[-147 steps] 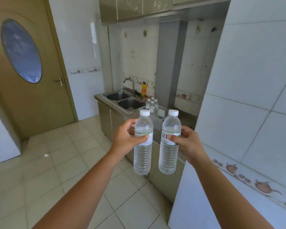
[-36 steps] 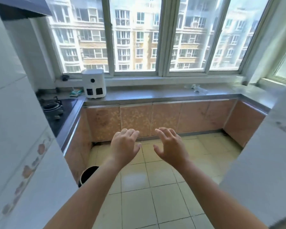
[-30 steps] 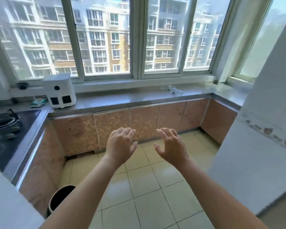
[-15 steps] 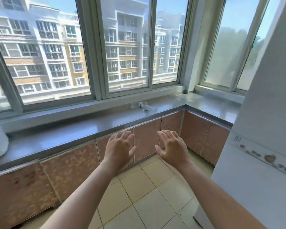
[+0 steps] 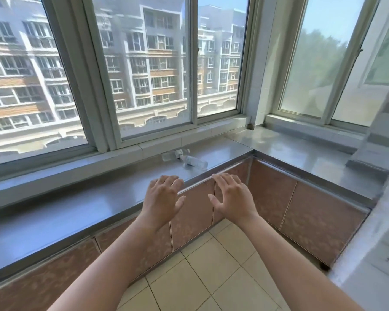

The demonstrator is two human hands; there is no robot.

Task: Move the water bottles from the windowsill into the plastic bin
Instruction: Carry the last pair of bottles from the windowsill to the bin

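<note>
Two clear water bottles lie on their sides on the grey windowsill (image 5: 81, 198) under the window: one (image 5: 173, 155) nearer the glass, the other (image 5: 194, 163) just in front and to its right. My left hand (image 5: 163, 196) and my right hand (image 5: 230, 195) are both held out in front of me with fingers spread and empty. They hover at the sill's front edge, a short way below the bottles and apart from them. The plastic bin is out of view.
The steel-topped sill runs left to right and turns a corner at the right (image 5: 301, 153). Brown cabinet doors (image 5: 272, 198) stand under it. A white tiled wall (image 5: 368, 254) juts in at the right edge. Beige floor tiles (image 5: 200, 277) lie below my arms.
About five seconds ago each hand held a bottle near the sink; now both hands are empty. My view has swung right and closer to the sill, and the lying bottles are nearer.
</note>
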